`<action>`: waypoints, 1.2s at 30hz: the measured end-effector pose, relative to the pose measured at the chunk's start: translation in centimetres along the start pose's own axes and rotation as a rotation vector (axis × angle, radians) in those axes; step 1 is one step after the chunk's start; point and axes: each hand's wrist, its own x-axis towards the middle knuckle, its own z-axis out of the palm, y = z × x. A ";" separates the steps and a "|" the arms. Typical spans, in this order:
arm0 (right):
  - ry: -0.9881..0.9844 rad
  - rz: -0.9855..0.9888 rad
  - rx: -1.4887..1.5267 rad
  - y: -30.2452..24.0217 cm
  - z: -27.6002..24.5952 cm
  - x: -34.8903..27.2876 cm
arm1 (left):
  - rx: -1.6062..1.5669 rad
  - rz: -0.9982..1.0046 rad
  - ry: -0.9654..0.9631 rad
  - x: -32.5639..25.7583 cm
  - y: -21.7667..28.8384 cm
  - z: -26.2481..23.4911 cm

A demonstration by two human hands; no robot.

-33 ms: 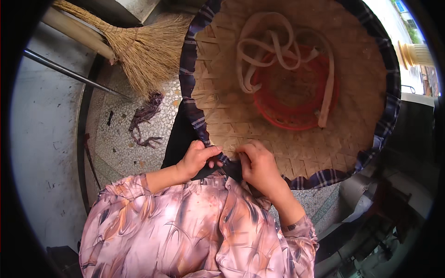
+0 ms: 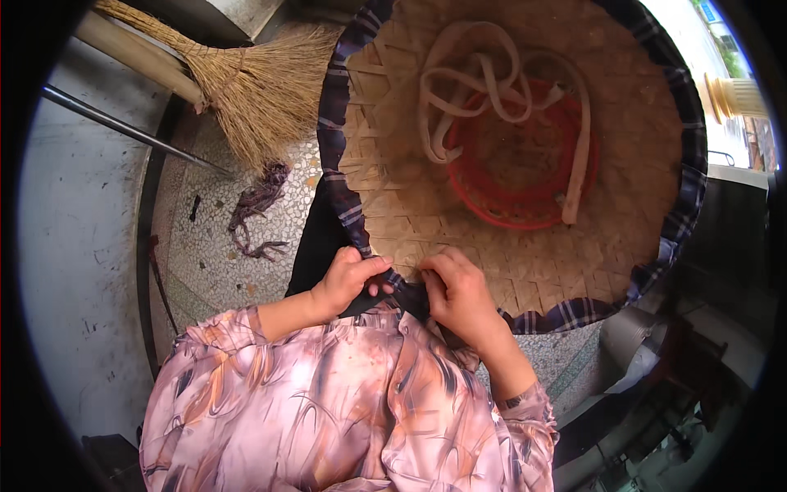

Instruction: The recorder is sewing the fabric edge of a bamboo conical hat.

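Across my lap, a large round woven bamboo tray (image 2: 566, 266) has dark plaid cloth (image 2: 332, 156) wrapped along its rim. My left hand (image 2: 344, 283) is closed on that cloth binding at the near left edge, thumb on top. Just to its right, my right hand (image 2: 461, 295) is pinched with curled fingers over the near rim. Whatever is between those fingertips is hidden. Inside the tray lies a red round shallow basket (image 2: 463, 197), with a long pale cloth strap (image 2: 580, 156) looped over it.
A straw broom (image 2: 246, 90) leans at the upper left beside a metal pole (image 2: 123, 123). Below it, a dark purplish tangled scrap (image 2: 258, 201) lies on the speckled floor (image 2: 209, 230). At the lower right stands a pale cylindrical container (image 2: 631, 336).
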 end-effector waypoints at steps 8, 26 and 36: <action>-0.189 -0.153 -0.154 -1.1 -0.2 -0.3 | 0.054 -0.042 -0.015 -0.1 -0.7 -0.6; -0.313 -0.080 -0.228 -0.8 -1.9 0.8 | 0.051 -0.011 -0.065 -0.2 -0.8 -0.7; -0.455 -0.101 -0.390 -2.3 -1.8 1.3 | 0.017 0.009 -0.109 -0.4 -0.2 -0.8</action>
